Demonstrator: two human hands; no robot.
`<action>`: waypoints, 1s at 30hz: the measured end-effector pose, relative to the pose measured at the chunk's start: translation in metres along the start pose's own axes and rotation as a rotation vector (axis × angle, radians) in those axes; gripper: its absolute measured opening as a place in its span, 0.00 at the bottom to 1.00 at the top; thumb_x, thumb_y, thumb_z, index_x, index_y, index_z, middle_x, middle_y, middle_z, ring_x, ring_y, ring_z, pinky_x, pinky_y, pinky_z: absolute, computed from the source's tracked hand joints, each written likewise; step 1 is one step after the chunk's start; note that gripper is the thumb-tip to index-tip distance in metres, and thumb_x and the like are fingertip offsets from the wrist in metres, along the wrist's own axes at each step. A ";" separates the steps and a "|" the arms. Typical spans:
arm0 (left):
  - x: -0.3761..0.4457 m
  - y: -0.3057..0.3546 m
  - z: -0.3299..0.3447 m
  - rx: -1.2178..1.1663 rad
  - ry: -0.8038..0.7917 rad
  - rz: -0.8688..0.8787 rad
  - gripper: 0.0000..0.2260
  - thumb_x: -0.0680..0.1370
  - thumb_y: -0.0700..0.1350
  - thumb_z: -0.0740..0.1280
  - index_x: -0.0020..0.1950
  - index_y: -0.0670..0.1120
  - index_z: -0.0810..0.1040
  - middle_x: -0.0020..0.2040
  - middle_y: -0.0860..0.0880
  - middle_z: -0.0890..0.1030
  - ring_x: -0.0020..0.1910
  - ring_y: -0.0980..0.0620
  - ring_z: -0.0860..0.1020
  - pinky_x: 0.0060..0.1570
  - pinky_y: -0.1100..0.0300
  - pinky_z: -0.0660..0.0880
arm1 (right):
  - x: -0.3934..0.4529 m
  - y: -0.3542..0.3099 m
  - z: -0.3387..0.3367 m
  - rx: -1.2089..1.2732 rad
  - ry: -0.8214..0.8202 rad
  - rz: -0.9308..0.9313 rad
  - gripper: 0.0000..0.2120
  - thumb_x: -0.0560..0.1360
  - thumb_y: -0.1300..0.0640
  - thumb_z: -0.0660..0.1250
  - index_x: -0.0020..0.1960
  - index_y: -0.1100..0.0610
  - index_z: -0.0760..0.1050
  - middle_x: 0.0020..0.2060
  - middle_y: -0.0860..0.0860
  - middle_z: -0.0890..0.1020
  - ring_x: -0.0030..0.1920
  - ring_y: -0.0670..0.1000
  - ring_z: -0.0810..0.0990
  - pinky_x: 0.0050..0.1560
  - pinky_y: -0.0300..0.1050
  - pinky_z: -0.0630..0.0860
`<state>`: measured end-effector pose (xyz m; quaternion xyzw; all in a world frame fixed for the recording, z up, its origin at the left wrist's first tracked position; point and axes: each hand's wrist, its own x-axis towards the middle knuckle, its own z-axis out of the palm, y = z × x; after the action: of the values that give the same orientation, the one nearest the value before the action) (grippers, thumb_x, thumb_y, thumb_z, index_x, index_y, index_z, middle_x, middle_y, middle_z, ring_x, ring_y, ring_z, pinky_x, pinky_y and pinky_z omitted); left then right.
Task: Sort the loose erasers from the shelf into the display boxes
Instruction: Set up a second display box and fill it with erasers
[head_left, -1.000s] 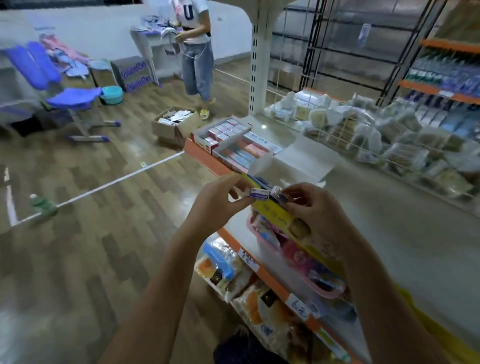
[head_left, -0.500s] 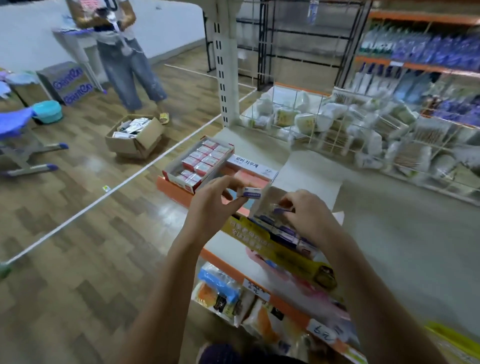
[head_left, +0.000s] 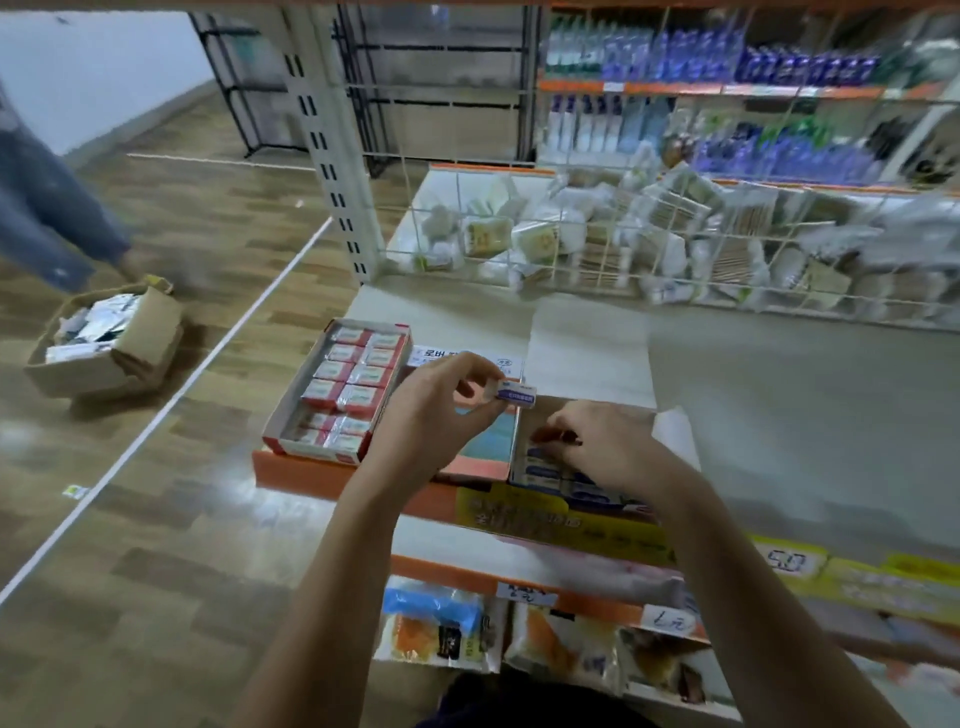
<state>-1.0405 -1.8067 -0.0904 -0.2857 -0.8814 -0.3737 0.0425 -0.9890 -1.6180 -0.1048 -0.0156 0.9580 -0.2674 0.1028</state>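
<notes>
L hand (head_left: 439, 410) pinching eraser (head_left: 515, 391); R hand (head_left: 602, 441) fingertips in display box (head_left: 550, 467).

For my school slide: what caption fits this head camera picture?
Left hand pinches a blue-labelled eraser while right hand reaches into the blue eraser box.

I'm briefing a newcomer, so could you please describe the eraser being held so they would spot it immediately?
Find the grey shelf with the red display box at its left end. Just right of that box, the left hand pinches one small eraser. Unlike the red-sleeved ones packed in rows, it has a blue-and-white sleeve and is held in the air.
</notes>
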 end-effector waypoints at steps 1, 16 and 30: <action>0.003 0.001 0.000 0.009 -0.013 0.024 0.08 0.72 0.47 0.72 0.50 0.52 0.78 0.40 0.66 0.74 0.43 0.64 0.74 0.40 0.74 0.69 | -0.002 -0.002 -0.001 0.005 -0.007 0.001 0.10 0.78 0.56 0.63 0.58 0.51 0.78 0.54 0.47 0.80 0.48 0.44 0.74 0.40 0.31 0.66; 0.027 0.058 0.050 0.351 -0.384 0.260 0.07 0.73 0.51 0.66 0.50 0.53 0.73 0.48 0.54 0.79 0.50 0.51 0.73 0.47 0.58 0.64 | -0.061 0.040 -0.051 0.029 0.464 0.251 0.14 0.75 0.60 0.67 0.60 0.56 0.76 0.51 0.52 0.79 0.46 0.47 0.76 0.49 0.38 0.71; 0.031 0.049 0.058 0.518 -0.475 0.146 0.09 0.76 0.51 0.65 0.55 0.53 0.77 0.50 0.51 0.81 0.52 0.50 0.73 0.49 0.56 0.64 | -0.060 0.047 -0.045 0.104 0.355 0.314 0.14 0.76 0.56 0.65 0.61 0.58 0.75 0.52 0.54 0.81 0.52 0.51 0.78 0.54 0.41 0.72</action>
<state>-1.0316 -1.7250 -0.0916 -0.4064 -0.9096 -0.0568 -0.0658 -0.9385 -1.5499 -0.0800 0.1862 0.9365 -0.2958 -0.0261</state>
